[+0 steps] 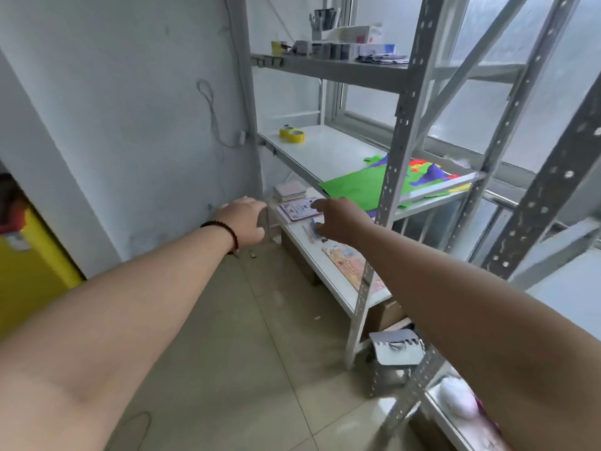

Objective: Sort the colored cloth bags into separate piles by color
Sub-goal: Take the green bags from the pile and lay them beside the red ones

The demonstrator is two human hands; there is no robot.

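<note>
A heap of flat colored cloth bags lies on the middle shelf (325,151) of a grey metal rack. A green bag (354,187) is on top at the front, with a purple bag (432,174) and red and yellow ones (419,164) behind it, partly hidden by a rack post (388,177). Both my arms reach toward the lower shelf, below the bags. My left hand (242,222) is at that shelf's left corner post; its fingers are hidden and blurred. My right hand (338,219) hovers over the lower shelf, fingers loosely curved, holding nothing.
A yellow tape roll (291,134) sits at the far end of the middle shelf. The lower shelf (328,255) carries stacked papers (296,209) and a picture card (351,265). Boxes and cups crowd the top shelf (341,50). A yellow cabinet (29,262) stands on the left.
</note>
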